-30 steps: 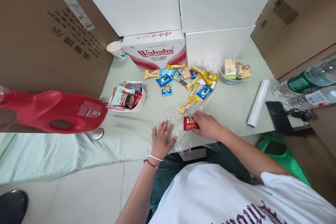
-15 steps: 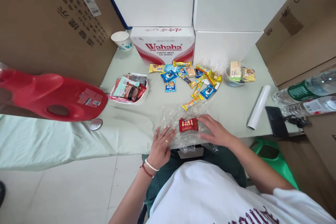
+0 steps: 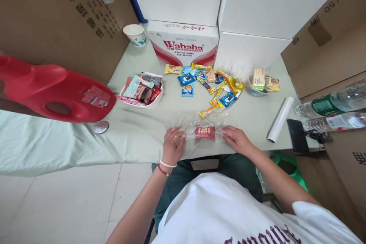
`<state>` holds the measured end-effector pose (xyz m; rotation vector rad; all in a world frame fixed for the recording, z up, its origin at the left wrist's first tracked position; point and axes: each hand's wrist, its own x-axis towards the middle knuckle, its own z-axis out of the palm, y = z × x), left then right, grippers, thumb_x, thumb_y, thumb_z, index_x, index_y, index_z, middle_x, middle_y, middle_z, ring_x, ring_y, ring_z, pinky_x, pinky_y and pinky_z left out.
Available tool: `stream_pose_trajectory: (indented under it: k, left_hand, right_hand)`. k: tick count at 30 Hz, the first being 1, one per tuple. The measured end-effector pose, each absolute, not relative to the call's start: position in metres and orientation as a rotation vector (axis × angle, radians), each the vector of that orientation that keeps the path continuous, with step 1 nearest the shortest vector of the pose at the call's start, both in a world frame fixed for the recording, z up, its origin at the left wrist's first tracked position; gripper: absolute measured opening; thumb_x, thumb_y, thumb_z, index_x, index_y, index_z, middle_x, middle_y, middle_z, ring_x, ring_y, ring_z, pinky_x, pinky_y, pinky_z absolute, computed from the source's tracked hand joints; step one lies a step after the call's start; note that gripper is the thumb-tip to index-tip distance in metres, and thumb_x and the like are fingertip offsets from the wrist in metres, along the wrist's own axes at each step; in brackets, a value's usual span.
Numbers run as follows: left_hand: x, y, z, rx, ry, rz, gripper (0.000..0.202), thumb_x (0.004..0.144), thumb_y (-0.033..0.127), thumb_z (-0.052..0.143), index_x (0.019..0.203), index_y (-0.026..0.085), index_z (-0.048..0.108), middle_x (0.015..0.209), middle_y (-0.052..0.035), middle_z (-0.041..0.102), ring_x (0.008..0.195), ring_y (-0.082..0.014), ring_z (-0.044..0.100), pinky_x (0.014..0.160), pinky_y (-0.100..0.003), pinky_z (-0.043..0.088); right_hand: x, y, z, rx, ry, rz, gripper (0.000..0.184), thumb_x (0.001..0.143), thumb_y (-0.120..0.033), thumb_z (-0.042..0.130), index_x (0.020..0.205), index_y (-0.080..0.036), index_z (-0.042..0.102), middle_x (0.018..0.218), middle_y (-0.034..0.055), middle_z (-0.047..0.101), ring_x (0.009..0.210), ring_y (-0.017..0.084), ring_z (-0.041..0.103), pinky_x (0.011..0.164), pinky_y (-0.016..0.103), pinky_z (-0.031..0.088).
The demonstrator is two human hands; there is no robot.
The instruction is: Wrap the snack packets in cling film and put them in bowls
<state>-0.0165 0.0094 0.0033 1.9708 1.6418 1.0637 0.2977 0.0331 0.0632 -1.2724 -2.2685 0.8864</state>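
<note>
A red wrapped snack [image 3: 205,132] lies near the table's front edge under a folded sheet of clear plastic film [image 3: 190,134]. My left hand [image 3: 173,145] is to the left of the snack, its fingers curled and pressed together on the film's left end. On the other side, my right hand [image 3: 236,139] pinches the film's right end between thumb and fingers. Neither hand touches the snack itself. Just beyond the film lies a yellow snack stick [image 3: 211,110].
Several small snack packets [image 3: 187,90] lie scattered before the Wahaha box [image 3: 183,47]. Left are a filled white bowl [image 3: 156,101], a paper cup [image 3: 134,30] and a red jug [image 3: 71,95]. Right are a snack-filled clear bowl [image 3: 255,92], a white roll [image 3: 280,120], a phone [image 3: 297,135] and bottles [image 3: 328,105].
The film's near edge, which hung over the table edge, is now folded up over the red snack. Both hands have closed from spread fingers onto the film's ends.
</note>
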Motion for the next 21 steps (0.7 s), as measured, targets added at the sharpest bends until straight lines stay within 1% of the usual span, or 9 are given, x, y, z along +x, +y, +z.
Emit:
stream_pose_trajectory:
  k: [3,5,7,9,12,14,17,19,21]
  left_hand:
    - [-0.023,0.032,0.006,1.823,1.892,1.170,0.017,0.098,0.036,0.054,0.090,0.023,0.064,0.098,-0.0087,0.072,0.120,-0.0279,0.062,0.110,-0.051,0.045]
    - [-0.030,0.035,0.011,1.708,2.139,1.273,0.016,0.094,0.035,0.057,0.096,0.021,0.063,0.106,-0.0119,0.068,0.120,-0.0292,0.059,0.108,-0.051,0.045]
    - [-0.034,0.025,0.018,1.635,2.339,1.382,0.016,0.092,0.031,0.057,0.101,0.019,0.064,0.110,-0.0132,0.064,0.118,-0.0293,0.058,0.108,-0.052,0.044]
    - [-0.033,0.006,0.025,1.734,2.325,1.434,0.015,0.093,0.024,0.054,0.101,0.020,0.065,0.107,-0.0122,0.064,0.113,-0.0285,0.060,0.106,-0.051,0.044]
    - [-0.016,-0.021,0.027,2.110,1.880,1.233,0.022,0.093,0.020,0.051,0.104,0.026,0.070,0.102,-0.0089,0.071,0.104,-0.0267,0.064,0.102,-0.050,0.045]
    - [0.001,-0.027,0.024,2.240,1.650,0.995,0.034,0.094,0.022,0.049,0.119,0.029,0.071,0.115,-0.0080,0.075,0.102,-0.0261,0.065,0.099,-0.049,0.046]
    - [0.023,-0.015,0.016,2.268,1.652,0.768,0.047,0.097,0.023,0.044,0.139,0.030,0.064,0.137,-0.0063,0.070,0.102,-0.0267,0.065,0.092,-0.048,0.048]
    - [0.030,-0.002,0.013,2.251,1.714,0.702,0.047,0.098,0.023,0.044,0.140,0.028,0.065,0.141,-0.0046,0.069,0.100,-0.0271,0.064,0.088,-0.046,0.047]
    - [0.031,0.008,0.012,2.226,1.747,0.664,0.043,0.099,0.024,0.046,0.136,0.028,0.067,0.140,-0.0035,0.069,0.099,-0.0276,0.063,0.085,-0.046,0.047]
  right_hand:
    - [0.293,0.068,0.073,-1.582,-2.314,0.865,0.026,0.103,-0.027,0.052,0.123,-0.022,0.069,0.102,0.0073,0.075,0.093,0.021,0.070,0.085,0.032,0.053]
    - [0.290,0.087,0.077,-1.836,-2.359,0.725,0.036,0.100,-0.023,0.056,0.135,-0.019,0.063,0.111,0.0105,0.074,0.102,0.025,0.068,0.085,0.033,0.051]
    - [0.286,0.102,0.082,-1.940,-2.398,0.566,0.039,0.099,-0.022,0.055,0.138,-0.018,0.062,0.120,0.0139,0.071,0.111,0.029,0.063,0.088,0.036,0.050]
    - [0.278,0.114,0.088,-1.862,-2.433,0.490,0.036,0.102,-0.023,0.052,0.135,-0.017,0.064,0.122,0.0153,0.069,0.116,0.031,0.058,0.094,0.039,0.047]
    - [0.256,0.130,0.090,-1.630,-2.497,0.493,0.032,0.103,-0.027,0.051,0.126,-0.016,0.070,0.121,0.0156,0.067,0.117,0.032,0.053,0.104,0.043,0.042]
    - [0.237,0.142,0.083,-1.532,-2.525,0.498,0.032,0.101,-0.032,0.058,0.123,-0.015,0.072,0.128,0.0165,0.065,0.124,0.033,0.047,0.109,0.046,0.039]
    - [0.213,0.158,0.066,-1.513,-2.570,0.578,0.034,0.091,-0.038,0.072,0.116,-0.015,0.076,0.133,0.0160,0.063,0.133,0.036,0.039,0.112,0.049,0.036]
    - [0.204,0.165,0.058,-1.475,-2.609,0.654,0.021,0.089,-0.031,0.074,0.104,-0.018,0.078,0.128,0.0129,0.066,0.133,0.034,0.041,0.113,0.048,0.034]
    - [0.200,0.168,0.058,-1.377,-2.626,0.701,0.011,0.090,-0.023,0.069,0.096,-0.019,0.078,0.119,0.0105,0.069,0.128,0.030,0.048,0.113,0.045,0.034]
